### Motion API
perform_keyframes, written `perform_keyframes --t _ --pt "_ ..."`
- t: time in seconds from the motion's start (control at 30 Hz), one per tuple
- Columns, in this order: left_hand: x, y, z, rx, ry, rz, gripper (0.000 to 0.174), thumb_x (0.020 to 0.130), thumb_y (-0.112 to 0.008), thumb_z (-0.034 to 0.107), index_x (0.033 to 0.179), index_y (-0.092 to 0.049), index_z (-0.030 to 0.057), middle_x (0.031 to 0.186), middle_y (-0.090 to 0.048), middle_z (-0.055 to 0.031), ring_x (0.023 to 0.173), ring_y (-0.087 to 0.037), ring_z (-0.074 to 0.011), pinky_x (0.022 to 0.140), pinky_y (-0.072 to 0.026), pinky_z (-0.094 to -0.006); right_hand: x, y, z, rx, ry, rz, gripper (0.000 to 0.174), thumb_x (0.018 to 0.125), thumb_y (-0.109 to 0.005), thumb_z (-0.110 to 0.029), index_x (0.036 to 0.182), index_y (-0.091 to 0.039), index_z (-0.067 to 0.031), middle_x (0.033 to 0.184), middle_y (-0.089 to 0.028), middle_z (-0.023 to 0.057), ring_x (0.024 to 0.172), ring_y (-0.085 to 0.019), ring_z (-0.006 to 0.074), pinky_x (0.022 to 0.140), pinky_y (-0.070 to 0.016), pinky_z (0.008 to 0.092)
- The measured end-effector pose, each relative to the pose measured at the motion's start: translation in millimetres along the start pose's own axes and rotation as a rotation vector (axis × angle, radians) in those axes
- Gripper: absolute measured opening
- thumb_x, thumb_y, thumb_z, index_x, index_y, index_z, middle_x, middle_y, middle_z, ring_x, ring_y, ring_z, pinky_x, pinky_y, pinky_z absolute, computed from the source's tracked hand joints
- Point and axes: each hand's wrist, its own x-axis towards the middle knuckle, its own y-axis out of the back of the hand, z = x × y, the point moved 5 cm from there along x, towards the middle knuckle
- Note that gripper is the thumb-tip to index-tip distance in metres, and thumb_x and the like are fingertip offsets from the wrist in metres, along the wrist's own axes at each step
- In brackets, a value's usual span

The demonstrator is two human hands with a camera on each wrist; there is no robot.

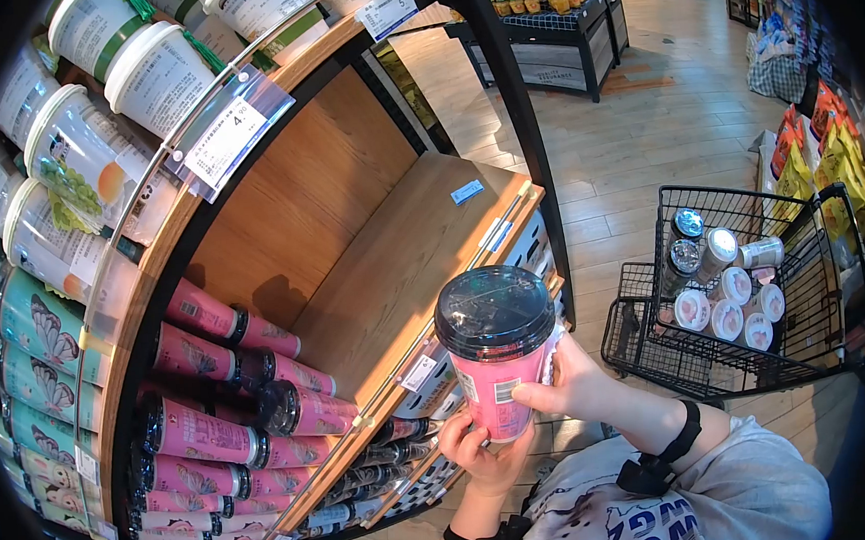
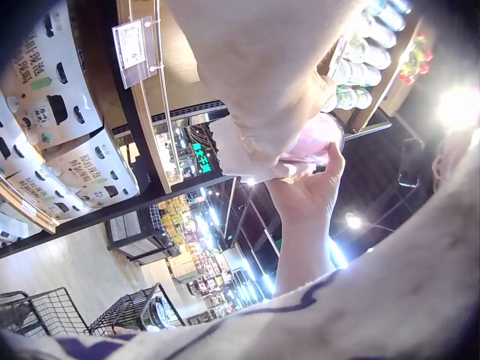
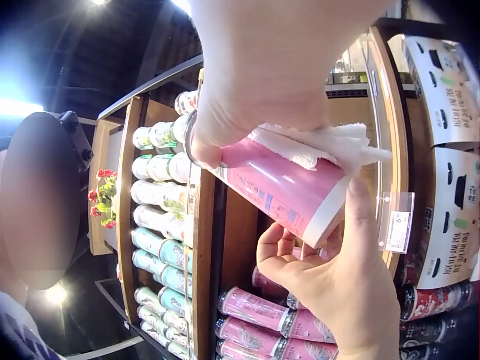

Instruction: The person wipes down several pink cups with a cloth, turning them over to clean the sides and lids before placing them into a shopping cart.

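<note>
A pink paper cup (image 1: 506, 390) with a black lid (image 1: 491, 311) is held up in front of the shelf. My left hand (image 1: 486, 457) grips it low down, fingers and thumb around its base. My right hand (image 1: 573, 379) is at the cup's upper side, thumb on the pink wall beside a barcode label. A white cloth (image 3: 315, 146) lies between that hand and the cup, pressed against the wall. In the left wrist view my left hand (image 2: 262, 67) hides much of the cup.
Pink cups (image 1: 198, 427) lie stacked on the wooden shelf (image 1: 390, 233) at left. White tubs (image 1: 158, 78) and teal cups (image 1: 42, 347) fill neighbouring shelves. A black wire cart (image 1: 785, 295) with several jars and tubs stands at right. A display stand (image 1: 548, 61) is farther back.
</note>
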Motion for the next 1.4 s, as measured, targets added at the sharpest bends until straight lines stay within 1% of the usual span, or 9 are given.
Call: perform_keyframes --t 0.03,0.17,0.23,0.77,0.83,0.97,1.07,1.23,1.4 --pt "-0.7 0.3 -0.8 -0.019 0.000 0.023 0.073 0.057 -0.088 0.016 0.107 -0.034 0.0138 0.111 -0.037 -0.0105 0.104 -0.045 -0.0271 0.088 -0.0417 -0.0380 -0.1 0.1 0.7 0.012 -0.007 0.005 0.082 0.076 -0.073 -0.008 0.141 -0.022 -0.0010 0.131 -0.044 0.0109 0.122 -0.043 0.0166 0.104 -0.0349 0.0335" --pt "1.5 1.2 1.5 -0.014 0.001 0.021 0.074 0.057 -0.089 0.016 0.107 -0.034 0.0138 0.111 -0.037 -0.0104 0.104 -0.044 -0.0270 0.088 -0.0416 -0.0380 -0.4 0.7 0.3 -0.014 0.013 0.013 0.083 0.076 -0.072 -0.007 0.141 -0.021 -0.0010 0.132 -0.043 0.0112 0.122 -0.042 0.0169 0.104 -0.0347 0.0338" --pt "2.1 0.5 2.2 0.010 0.008 -0.023 0.080 0.054 -0.090 0.011 0.107 -0.030 0.0139 0.113 -0.035 -0.0107 0.108 -0.042 -0.0249 0.090 -0.0422 -0.0349 -0.1 1.4 1.9 -0.017 0.016 0.002 0.084 0.076 -0.072 -0.007 0.141 -0.020 -0.0008 0.132 -0.043 0.0115 0.123 -0.042 0.0172 0.104 -0.0343 0.0341" --pt "1.5 -0.9 1.5 -0.001 0.006 -0.033 0.079 0.055 -0.089 0.011 0.107 -0.030 0.0134 0.112 -0.035 -0.0108 0.108 -0.041 -0.0250 0.090 -0.0426 -0.0352 -0.2 2.2 1.6 -0.022 0.015 0.006 0.082 0.076 -0.072 -0.007 0.141 -0.021 -0.0007 0.132 -0.043 0.0111 0.122 -0.042 0.0166 0.104 -0.0341 0.0338" --pt "0.3 -0.6 0.3 -0.031 0.005 0.018 0.073 0.058 -0.088 0.017 0.106 -0.034 0.0142 0.110 -0.038 -0.0107 0.103 -0.044 -0.0269 0.087 -0.0402 -0.0378 -0.9 2.4 0.2 -0.043 0.026 0.011 0.082 0.077 -0.072 -0.007 0.141 -0.022 -0.0007 0.132 -0.043 0.0110 0.122 -0.042 0.0166 0.105 -0.0341 0.0338" --pt "-0.9 -1.4 0.2 -0.027 0.007 0.016 0.073 0.058 -0.088 0.017 0.107 -0.034 0.0145 0.110 -0.038 -0.0107 0.103 -0.044 -0.0272 0.087 -0.0395 -0.0378 -1.7 2.8 0.6 -0.007 0.008 0.013 0.082 0.077 -0.071 -0.007 0.141 -0.021 -0.0007 0.132 -0.043 0.0110 0.122 -0.042 0.0167 0.105 -0.0341 0.0336" --pt "-1.4 -2.0 0.7 -0.003 0.000 0.015 0.073 0.058 -0.088 0.017 0.107 -0.034 0.0146 0.110 -0.038 -0.0107 0.103 -0.044 -0.0275 0.087 -0.0386 -0.0377 -1.5 3.8 -0.4 -0.011 0.021 0.023 0.080 0.077 -0.071 -0.007 0.141 -0.022 -0.0007 0.132 -0.043 0.0109 0.122 -0.042 0.0165 0.104 -0.0344 0.0336" --pt "-0.5 -1.9 1.8 -0.002 0.002 0.006 0.073 0.057 -0.088 0.018 0.107 -0.035 0.0141 0.110 -0.039 -0.0103 0.102 -0.044 -0.0270 0.086 -0.0378 -0.0380 -1.1 6.0 1.2 -0.008 -0.010 0.044 0.076 0.078 -0.070 -0.008 0.139 -0.025 -0.0006 0.130 -0.045 0.0107 0.121 -0.043 0.0160 0.103 -0.0351 0.0333" --pt "-0.6 -1.9 2.4 0.003 0.011 -0.001 0.073 0.056 -0.088 0.018 0.107 -0.036 0.0139 0.110 -0.040 -0.0102 0.103 -0.044 -0.0268 0.086 -0.0374 -0.0378 -0.3 7.1 2.6 0.018 -0.021 0.042 0.073 0.080 -0.069 -0.008 0.139 -0.026 -0.0004 0.130 -0.045 0.0104 0.121 -0.044 0.0158 0.103 -0.0353 0.0333"
